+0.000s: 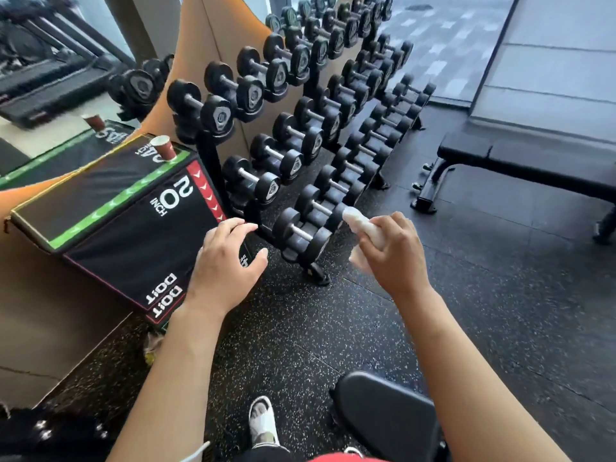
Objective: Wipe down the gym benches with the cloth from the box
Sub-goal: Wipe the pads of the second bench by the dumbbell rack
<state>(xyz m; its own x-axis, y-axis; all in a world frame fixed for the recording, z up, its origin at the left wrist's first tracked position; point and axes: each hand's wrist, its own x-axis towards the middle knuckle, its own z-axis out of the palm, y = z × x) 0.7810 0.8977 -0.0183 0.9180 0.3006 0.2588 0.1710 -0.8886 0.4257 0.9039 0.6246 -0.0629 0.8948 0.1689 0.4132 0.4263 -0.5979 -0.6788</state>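
Head view: right hand (388, 251) grips the white cloth (361, 225) above speckled rubber floor (466, 311). Left hand (230, 261) loosely spread, empty (beside plyo box (133, 228)). Dumbbell rack (300, 128) ahead; bench (533, 165) right.

You get soft, even daylight here, coming from the windows (450, 35) far beyond your right hand (393, 255). Shadows are faint; your forearms throw almost none on the speckled floor (316, 328). Pale glare sheens the floor past that hand and the dumbbell (301, 233) handles. Wide-angle bending curves the rack (313, 128) and wall. The treadmills (50, 71) well beyond your left hand (226, 261) are smeared with blur, as are the frame's corners.
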